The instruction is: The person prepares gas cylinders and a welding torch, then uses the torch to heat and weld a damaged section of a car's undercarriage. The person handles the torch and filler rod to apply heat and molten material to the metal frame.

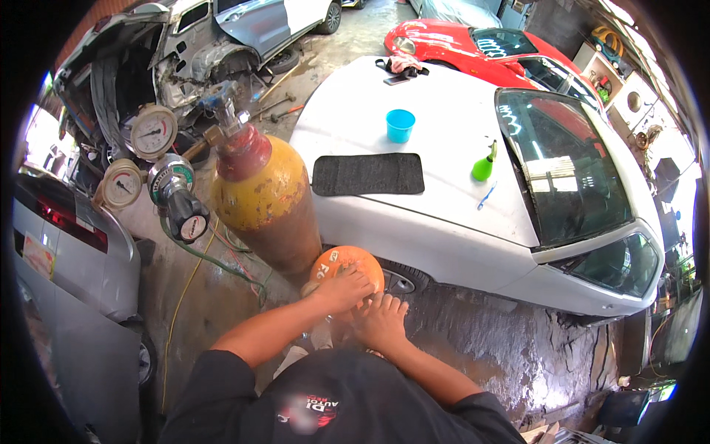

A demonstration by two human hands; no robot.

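Directly in front of me stands an orange rounded tank with white markings, close beside a tall gas cylinder. My left hand lies over the tank's top, its fingers curled around a part there that it hides. Just to the right and nearer to me, my right hand has its fingers bent over the tank's near edge. The cylinder is rusty, with a yellow shoulder and a red neck. Two round pressure gauges and a regulator knob sit at its upper left.
Beyond the tank, a white car carries a black mat, a blue cup, a green squeeze bottle and cloth. A silver car stands left, hoses on the floor. Farther back are a red car and a stripped car body.
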